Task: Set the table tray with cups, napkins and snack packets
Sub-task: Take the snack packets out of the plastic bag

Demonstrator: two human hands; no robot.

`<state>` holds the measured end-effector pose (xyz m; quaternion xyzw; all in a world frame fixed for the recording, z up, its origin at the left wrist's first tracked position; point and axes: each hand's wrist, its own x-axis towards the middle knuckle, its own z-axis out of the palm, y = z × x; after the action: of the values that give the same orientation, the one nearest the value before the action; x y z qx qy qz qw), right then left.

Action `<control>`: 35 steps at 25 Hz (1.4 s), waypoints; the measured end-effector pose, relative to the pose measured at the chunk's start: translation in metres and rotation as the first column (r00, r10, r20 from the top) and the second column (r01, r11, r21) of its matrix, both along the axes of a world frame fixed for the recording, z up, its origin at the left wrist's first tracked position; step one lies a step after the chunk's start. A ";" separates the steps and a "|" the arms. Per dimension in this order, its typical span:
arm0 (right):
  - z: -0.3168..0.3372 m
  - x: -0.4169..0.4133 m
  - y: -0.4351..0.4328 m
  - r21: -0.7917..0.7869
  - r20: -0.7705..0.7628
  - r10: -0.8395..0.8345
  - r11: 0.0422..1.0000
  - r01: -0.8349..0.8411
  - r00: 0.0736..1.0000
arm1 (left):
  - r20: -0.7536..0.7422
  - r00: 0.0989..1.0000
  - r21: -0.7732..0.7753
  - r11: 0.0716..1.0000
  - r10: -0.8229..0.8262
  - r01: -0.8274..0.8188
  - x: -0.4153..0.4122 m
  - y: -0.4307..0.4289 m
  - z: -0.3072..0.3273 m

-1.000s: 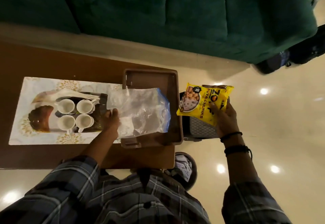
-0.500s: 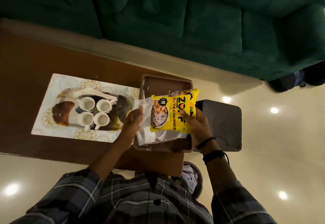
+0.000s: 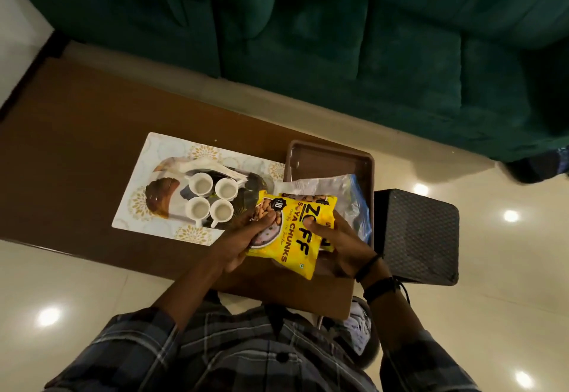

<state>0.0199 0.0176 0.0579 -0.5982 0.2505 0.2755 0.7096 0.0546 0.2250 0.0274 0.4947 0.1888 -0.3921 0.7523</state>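
Both hands hold yellow snack packets (image 3: 292,237) above the near end of the brown tray (image 3: 329,153). My left hand (image 3: 243,237) grips the front packet at its left edge. My right hand (image 3: 341,237) grips the right side, where a second yellow packet shows behind the first. A clear plastic bag (image 3: 338,188) lies in the tray under the packets. Several white cups (image 3: 212,200) stand in a square on the patterned tray (image 3: 147,182) to the left, apart from my hands.
The brown low table (image 3: 77,133) carries both trays. A dark textured box (image 3: 418,234) stands on the floor right of the tray. A green sofa (image 3: 338,37) lies beyond the table. Glossy tiled floor (image 3: 61,284) surrounds it.
My right hand has brought the yellow packets from over the dark box to above the brown tray. My left hand has left the plastic bag and taken hold of the front packet.
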 end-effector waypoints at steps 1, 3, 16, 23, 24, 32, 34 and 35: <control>0.002 0.001 0.007 0.001 -0.033 -0.002 1.000 0.002 0.999 | 0.008 1.000 0.021 1.000 -0.011 0.011 0.000 0.006 -0.001; -0.004 0.002 0.017 -0.016 -0.021 -0.020 1.000 0.019 1.000 | 0.071 0.996 0.084 0.995 -0.061 0.055 0.002 0.017 -0.006; -0.025 0.055 0.094 -0.137 0.166 0.017 0.991 0.006 0.986 | 0.493 0.398 0.781 0.595 -0.774 0.189 0.069 0.088 0.008; -0.049 0.075 0.098 -0.234 0.158 -0.373 0.885 0.402 0.914 | 0.442 0.784 0.771 0.631 -0.435 -0.085 0.082 0.157 -0.024; -0.055 0.076 0.097 -0.266 0.147 -0.386 0.871 0.412 0.911 | 0.423 0.862 0.747 0.646 -0.279 -0.157 0.082 0.168 -0.031; -0.098 0.081 0.121 -0.675 -0.041 -0.100 0.737 0.047 0.994 | 0.207 0.904 0.555 0.716 0.374 -0.423 0.087 0.226 -0.095; -0.109 0.089 0.127 -0.718 -0.108 -0.091 0.696 -0.014 0.990 | 0.220 0.904 0.613 0.668 0.368 -0.421 0.092 0.228 -0.106; -0.114 0.093 0.131 -0.734 -0.137 -0.101 0.679 -0.032 0.985 | 0.234 0.902 0.633 0.647 0.363 -0.425 0.094 0.229 -0.110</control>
<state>0.1125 0.1484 -0.0562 -0.8022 0.4092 0.1873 0.3922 0.1483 0.4537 -0.0823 0.6948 0.3869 -0.1029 0.5975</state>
